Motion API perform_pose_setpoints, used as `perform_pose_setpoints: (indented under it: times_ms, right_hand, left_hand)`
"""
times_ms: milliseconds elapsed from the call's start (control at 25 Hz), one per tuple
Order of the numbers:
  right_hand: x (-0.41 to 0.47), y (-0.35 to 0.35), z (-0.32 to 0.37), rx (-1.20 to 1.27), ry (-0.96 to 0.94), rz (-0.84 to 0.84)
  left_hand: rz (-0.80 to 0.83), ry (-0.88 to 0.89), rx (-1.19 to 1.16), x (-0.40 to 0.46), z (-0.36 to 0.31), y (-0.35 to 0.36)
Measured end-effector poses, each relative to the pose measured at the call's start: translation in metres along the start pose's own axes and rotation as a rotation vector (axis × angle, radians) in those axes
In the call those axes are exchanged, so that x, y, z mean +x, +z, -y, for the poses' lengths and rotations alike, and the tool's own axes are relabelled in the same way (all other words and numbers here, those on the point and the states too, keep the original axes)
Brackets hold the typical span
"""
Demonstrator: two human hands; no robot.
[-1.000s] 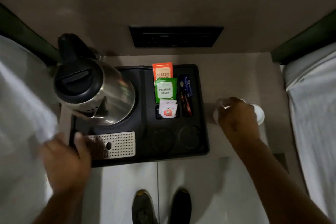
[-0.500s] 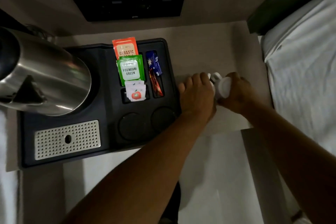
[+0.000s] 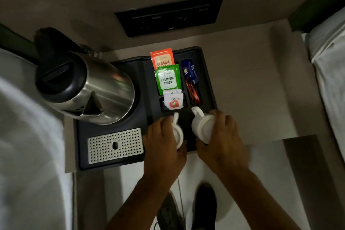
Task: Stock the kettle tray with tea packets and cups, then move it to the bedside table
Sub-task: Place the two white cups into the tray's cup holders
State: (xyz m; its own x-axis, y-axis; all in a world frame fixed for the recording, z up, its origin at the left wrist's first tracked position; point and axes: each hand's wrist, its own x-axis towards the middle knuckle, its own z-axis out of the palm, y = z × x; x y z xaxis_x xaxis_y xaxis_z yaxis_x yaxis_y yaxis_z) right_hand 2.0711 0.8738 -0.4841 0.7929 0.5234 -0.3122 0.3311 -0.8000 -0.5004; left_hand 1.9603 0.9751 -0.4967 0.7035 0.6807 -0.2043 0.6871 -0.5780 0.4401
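Observation:
A black kettle tray (image 3: 147,73) lies on the beige bedside table (image 3: 252,87). A steel kettle (image 3: 93,89) stands on its left side, above a perforated metal drip plate (image 3: 115,145). In the middle slots stand an orange packet (image 3: 162,59), a green tea packet (image 3: 168,78) and white sachets (image 3: 173,101); blue and red sticks (image 3: 191,80) fill the right slot. My left hand (image 3: 162,140) grips a white cup (image 3: 177,134) over the tray's front cup area. My right hand (image 3: 222,136) grips a second white cup (image 3: 201,125) beside it. The cup recesses are hidden.
White bedding lies at the far left (image 3: 28,136) and far right (image 3: 332,73). A dark switch panel (image 3: 169,15) sits on the wall behind the table. My shoes (image 3: 186,211) stand on the pale floor below the table's front edge.
Both hands have moved from the table right of the tray to the tray's front right, each carrying a white cup. The view has shifted back to the left.

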Motion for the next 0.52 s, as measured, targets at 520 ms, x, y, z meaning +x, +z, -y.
perform_pose_setpoints:
  times_ms: [520]
  right_hand:
    - [0.016,0.018,0.004,-0.18,0.053,0.119]
  left_hand:
    - [0.034,0.083,0.09,0.006,0.007,0.009]
